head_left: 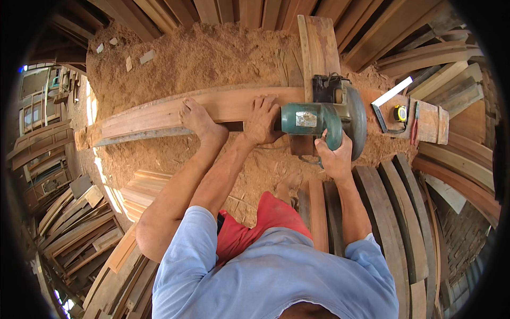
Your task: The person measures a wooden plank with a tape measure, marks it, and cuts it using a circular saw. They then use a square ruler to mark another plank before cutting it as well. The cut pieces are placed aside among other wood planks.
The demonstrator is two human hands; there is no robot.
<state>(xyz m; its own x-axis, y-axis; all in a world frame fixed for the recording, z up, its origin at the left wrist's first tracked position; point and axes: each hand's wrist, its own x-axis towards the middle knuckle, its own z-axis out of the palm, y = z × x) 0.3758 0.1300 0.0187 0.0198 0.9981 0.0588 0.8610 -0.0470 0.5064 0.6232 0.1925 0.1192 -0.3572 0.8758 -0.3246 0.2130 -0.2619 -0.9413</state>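
A green circular saw (307, 118) rests across the right part of a long wooden board (154, 114). My right hand (336, 151) is closed around the saw's rear handle. Just left of the saw's motor, my left hand (261, 118) presses on the board with its fingers stretched over the wood. My bare left foot (199, 119) stands on the same board, left of that hand. The saw's round guard (357, 122) is on its right side; the blade itself is hidden. Under the saw, a crosswise timber (321, 48) reaches away from me.
On a timber block at the right lie a try square (380, 114), a yellow tape measure (400, 113) and red-handled pliers (415, 125). Sawdust (212, 53) covers the ground. Stacked planks (393, 212) stand close at right, with more wood piles (79, 234) at left and behind the board.
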